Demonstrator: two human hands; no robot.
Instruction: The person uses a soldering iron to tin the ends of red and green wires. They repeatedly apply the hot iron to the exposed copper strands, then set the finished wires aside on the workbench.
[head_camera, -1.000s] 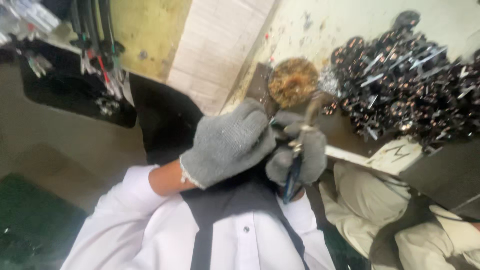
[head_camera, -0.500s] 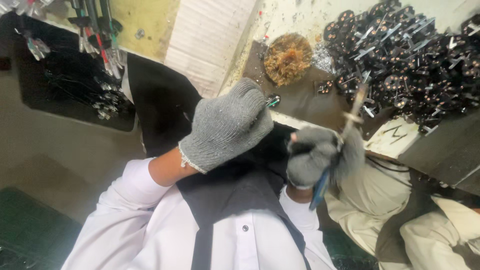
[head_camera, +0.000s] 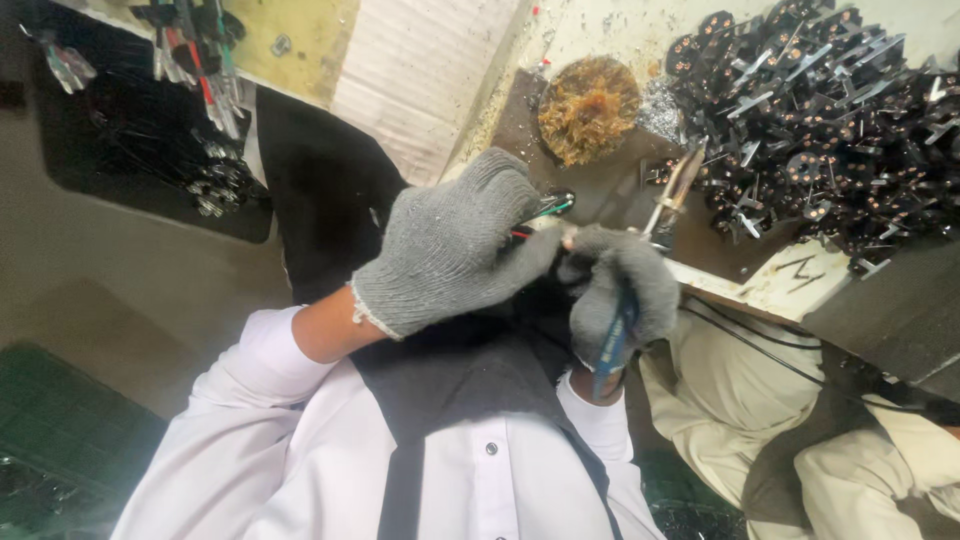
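Both hands wear grey knit gloves. My left hand (head_camera: 450, 250) is closed around a small part with red and green wires (head_camera: 545, 210) that pokes out at the fingertips. My right hand (head_camera: 625, 285) touches the left fingertips and grips a soldering iron by its blue handle (head_camera: 612, 340). The iron's metal tip (head_camera: 678, 188) points up and away over the dark bench mat (head_camera: 620, 180). White sleeves and a dark apron fill the bottom of the view.
A round nest of brass cleaning wool (head_camera: 588, 108) sits just beyond the hands. A large heap of black parts with metal pins (head_camera: 830, 120) lies at the upper right. Hand tools (head_camera: 190, 50) and a black tray (head_camera: 150, 160) are at the upper left, beside a white ribbed board (head_camera: 420, 70).
My right hand with the iron has swung back left to meet the left hand. Half a second ago the two hands were apart.
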